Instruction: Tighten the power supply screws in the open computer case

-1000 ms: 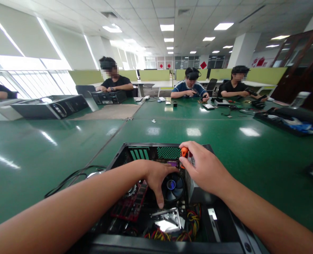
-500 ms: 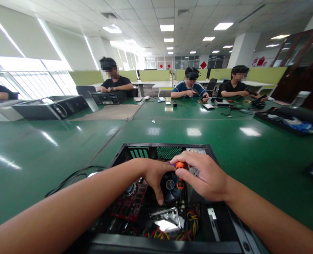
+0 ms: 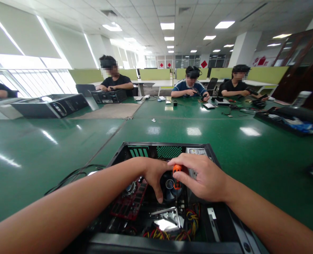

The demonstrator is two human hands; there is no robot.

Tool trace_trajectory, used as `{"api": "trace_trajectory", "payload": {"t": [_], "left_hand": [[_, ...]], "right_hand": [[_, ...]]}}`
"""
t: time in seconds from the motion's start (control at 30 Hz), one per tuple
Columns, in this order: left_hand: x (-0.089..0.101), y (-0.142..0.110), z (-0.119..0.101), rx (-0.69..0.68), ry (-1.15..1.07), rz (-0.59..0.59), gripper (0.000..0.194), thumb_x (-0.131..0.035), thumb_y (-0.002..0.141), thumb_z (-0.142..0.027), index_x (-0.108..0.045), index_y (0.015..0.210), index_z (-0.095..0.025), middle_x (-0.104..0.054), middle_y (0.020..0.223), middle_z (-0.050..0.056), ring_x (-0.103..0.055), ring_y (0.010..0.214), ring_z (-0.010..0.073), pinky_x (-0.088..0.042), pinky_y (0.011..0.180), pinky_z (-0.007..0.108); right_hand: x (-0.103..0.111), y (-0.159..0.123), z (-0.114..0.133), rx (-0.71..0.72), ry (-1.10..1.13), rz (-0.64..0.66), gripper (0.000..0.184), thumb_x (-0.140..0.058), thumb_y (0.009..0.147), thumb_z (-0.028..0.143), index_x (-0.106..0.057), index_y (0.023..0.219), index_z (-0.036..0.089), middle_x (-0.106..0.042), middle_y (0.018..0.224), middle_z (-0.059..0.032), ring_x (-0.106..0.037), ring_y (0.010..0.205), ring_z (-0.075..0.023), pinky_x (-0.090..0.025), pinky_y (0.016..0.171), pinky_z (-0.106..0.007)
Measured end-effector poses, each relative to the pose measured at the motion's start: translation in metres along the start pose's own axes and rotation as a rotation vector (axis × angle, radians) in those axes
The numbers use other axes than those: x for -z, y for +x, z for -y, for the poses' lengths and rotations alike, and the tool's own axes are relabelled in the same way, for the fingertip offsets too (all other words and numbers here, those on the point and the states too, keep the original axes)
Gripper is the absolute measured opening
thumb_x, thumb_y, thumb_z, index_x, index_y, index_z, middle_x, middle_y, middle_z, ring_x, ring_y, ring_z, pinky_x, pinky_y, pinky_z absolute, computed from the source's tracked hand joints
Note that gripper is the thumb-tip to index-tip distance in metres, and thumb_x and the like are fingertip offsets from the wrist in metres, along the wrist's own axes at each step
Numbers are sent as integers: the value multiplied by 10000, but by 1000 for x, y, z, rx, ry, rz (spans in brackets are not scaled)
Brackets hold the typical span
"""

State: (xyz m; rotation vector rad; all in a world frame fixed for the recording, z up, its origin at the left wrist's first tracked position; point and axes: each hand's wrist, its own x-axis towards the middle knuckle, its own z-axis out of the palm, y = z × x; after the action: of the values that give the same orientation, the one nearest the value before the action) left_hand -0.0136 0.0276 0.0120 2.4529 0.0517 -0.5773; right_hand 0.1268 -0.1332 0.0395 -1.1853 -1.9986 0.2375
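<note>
Screwdriver [image 3: 177, 176] has come inward and down to the fan's [image 3: 169, 184] 3 o'clock, bringing its shaft over the edge; right hand's [image 3: 205, 176] fingers pinch its handle; left hand's [image 3: 153, 174] spread wide, 12 to 8 o'clock, grip unclear; fan sits inside the case [image 3: 161, 243].

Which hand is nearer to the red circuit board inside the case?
Left. The left hand is just right of the red circuit board; the right hand, holding an orange-handled screwdriver, is farther right.
</note>
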Motion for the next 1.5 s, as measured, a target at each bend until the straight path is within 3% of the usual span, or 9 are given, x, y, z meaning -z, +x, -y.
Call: {"api": "trace_trajectory", "payload": {"t": [0.27,0.63,0.8,0.9,0.97,1.13,1.27,1.37,1.5], "left_hand": [[1,0,-6,5,28,14,709,-815,410,-443,-612,1050,-214,-597,1152,11,-538,1071,265,-393,980,363],[-4,1,9,47,36,-5,1087,-785,388,-564,-363,1328,-217,-445,1358,76,-419,1219,323,-312,1042,425],[-1,0,2,16,-2,23,919,-788,430,-526,-465,1233,-217,-564,1220,38,-500,1137,286,-371,1001,387],[-1,0,-2,16,-31,51,740,-791,455,-482,-557,1104,-213,-633,1073,6,-565,1032,267,-432,933,370],[-1,0,-2,23,-35,54,747,-796,448,-473,-557,1106,-213,-639,1060,6,-573,1012,265,-441,919,367],[-3,0,6,37,21,2,1009,-787,402,-543,-416,1277,-203,-523,1278,64,-479,1158,306,-351,1012,404],[-3,0,8,-2,25,-5,1072,-785,417,-538,-344,1337,-208,-431,1371,74,-407,1233,300,-293,1055,392],[-1,-2,5,-2,28,-1,1055,-781,433,-532,-343,1341,-220,-441,1362,69,-416,1227,288,-300,1050,390],[2,-4,-3,132,88,31,1047,-770,396,-579,-400,1305,-213,-509,1292,85,-489,1149,301,-357,1003,412]], "right_hand": [[-1,0,-1,32,-26,6,282,-617,788,371,-634,1021,212,-649,842,-33,-588,757,-155,-462,715,-310],[4,-2,5,38,-22,7,425,-519,759,110,-524,1172,210,-648,1106,-52,-592,1014,-183,-449,886,-360],[1,-1,3,18,-51,-11,292,-614,757,235,-567,1044,204,-675,961,-35,-616,876,-166,-458,802,-311],[-1,0,2,-20,-83,-16,302,-653,742,368,-577,987,209,-670,847,-19,-605,731,-159,-456,692,-303],[-2,0,1,-32,-96,-10,312,-652,743,392,-581,986,210,-667,817,-14,-600,696,-157,-452,659,-301],[0,1,5,9,-76,19,341,-583,775,213,-554,1116,214,-667,1040,-54,-612,947,-189,-457,838,-351],[3,1,6,23,-80,23,450,-516,777,131,-494,1219,211,-634,1145,-53,-583,1039,-179,-449,898,-349],[3,0,4,-17,-120,-50,410,-504,798,152,-497,1202,225,-636,1106,-34,-581,1011,-166,-445,896,-331],[1,-1,-1,-151,-230,-255,356,-445,842,193,-473,1197,202,-601,1063,-79,-556,982,-208,-428,875,-392]]}}
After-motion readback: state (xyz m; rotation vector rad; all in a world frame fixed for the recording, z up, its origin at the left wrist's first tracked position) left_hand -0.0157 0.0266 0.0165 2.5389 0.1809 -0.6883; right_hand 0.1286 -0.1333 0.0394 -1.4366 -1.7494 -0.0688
